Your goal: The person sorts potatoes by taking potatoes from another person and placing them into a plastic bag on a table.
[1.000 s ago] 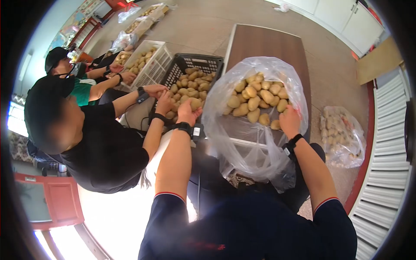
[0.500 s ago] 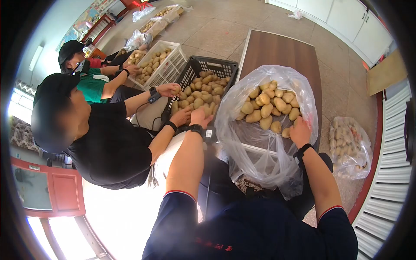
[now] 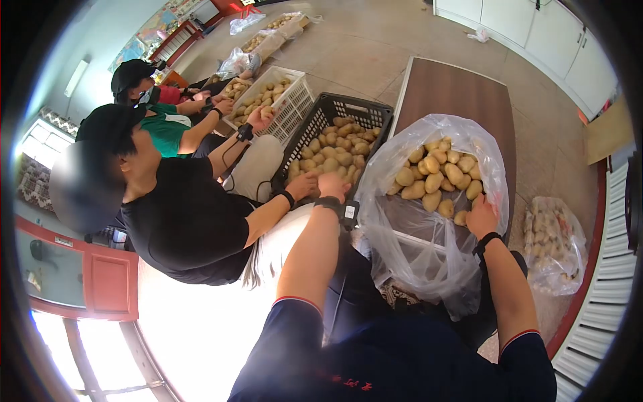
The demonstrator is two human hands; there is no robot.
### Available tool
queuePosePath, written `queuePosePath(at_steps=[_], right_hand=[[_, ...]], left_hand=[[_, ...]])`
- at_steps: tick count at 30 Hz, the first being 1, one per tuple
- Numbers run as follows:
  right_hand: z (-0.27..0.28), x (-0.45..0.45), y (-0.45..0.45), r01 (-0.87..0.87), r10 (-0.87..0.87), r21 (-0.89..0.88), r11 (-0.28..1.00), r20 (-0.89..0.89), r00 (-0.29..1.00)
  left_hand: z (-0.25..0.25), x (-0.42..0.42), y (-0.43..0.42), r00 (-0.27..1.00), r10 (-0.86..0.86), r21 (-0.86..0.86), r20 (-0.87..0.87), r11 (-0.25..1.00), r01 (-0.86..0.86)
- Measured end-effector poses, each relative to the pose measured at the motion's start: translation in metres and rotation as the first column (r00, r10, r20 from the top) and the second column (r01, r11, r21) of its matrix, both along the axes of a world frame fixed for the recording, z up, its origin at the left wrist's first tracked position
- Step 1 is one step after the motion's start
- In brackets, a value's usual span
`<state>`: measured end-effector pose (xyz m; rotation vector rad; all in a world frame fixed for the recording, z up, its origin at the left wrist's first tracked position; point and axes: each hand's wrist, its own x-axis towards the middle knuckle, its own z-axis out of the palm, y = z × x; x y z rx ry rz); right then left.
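Observation:
My left hand (image 3: pixel 333 185) reaches into the near end of the black crate (image 3: pixel 383 124), which is filled with potatoes (image 3: pixel 329 151). Its fingers are partly lost among the potatoes, and whatever they touch is hidden. At the right rim of a clear plastic bag (image 3: pixel 388 224), my right hand (image 3: pixel 481 217) is closed on the plastic, close to a potato. The bag lies open on the brown table, with several potatoes (image 3: pixel 434 181) heaped inside. A co-worker's hand (image 3: pixel 303 185) is at the crate's near edge, just left of my left hand.
The brown table (image 3: pixel 455 94) extends beyond the bag. A filled bag (image 3: pixel 552 244) stands on the floor at the right. At the left sits a co-worker in black (image 3: pixel 181 214), a hand raised with a potato. Another in green (image 3: pixel 167 130) is beside a white crate (image 3: pixel 295 110).
The view has swung left, shifting the scene rightwards. My left hand, earlier open over the crate with a potato beside it, is now lower among the potatoes. My right hand stays at the bag's rim.

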<state>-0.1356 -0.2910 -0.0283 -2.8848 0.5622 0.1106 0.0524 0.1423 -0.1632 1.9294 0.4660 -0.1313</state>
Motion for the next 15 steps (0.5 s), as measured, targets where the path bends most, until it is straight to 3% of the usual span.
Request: queuePosePath(at_steps=[2, 5, 8, 9, 11, 13, 15], right_hand=[[-0.001, -0.001, -0.001, -0.001, 0.001, -0.026, 1.0, -0.006, 1.0], [-0.005, -0.007, 0.002, -0.064, 0.078, -0.138, 0.988, 0.099, 0.992], [0.002, -0.005, 0.003, -0.068, 0.066, -0.062, 0.996, -0.028, 0.997], [-0.007, -0.006, -0.002, -0.105, 0.108, -0.102, 0.989, 0.025, 0.994], [-0.024, -0.009, -0.006, -0.116, 0.127, -0.135, 0.984, 0.076, 0.989], [-0.021, -0.009, -0.005, -0.08, 0.09, -0.133, 0.988, 0.073, 0.993], [-0.014, -0.007, -0.005, -0.061, 0.062, 0.029, 0.998, -0.065, 0.996]], left_hand=[[0.046, -0.016, -0.021, 0.987, 0.145, -0.334, -0.064, 0.929, -0.158], [0.077, -0.026, -0.032, 0.987, 0.145, -0.487, -0.074, 0.858, -0.163], [0.094, -0.037, -0.033, 0.997, 0.073, -0.558, -0.021, 0.827, -0.072], [0.098, -0.039, -0.033, 0.999, 0.051, -0.581, -0.007, 0.813, -0.045], [0.106, -0.036, -0.037, 0.977, 0.159, -0.646, -0.145, 0.732, -0.215], [0.113, -0.034, -0.041, 0.962, 0.196, -0.602, -0.192, 0.75, -0.273], [0.115, -0.032, -0.047, 0.948, 0.224, -0.564, -0.227, 0.763, -0.316]])
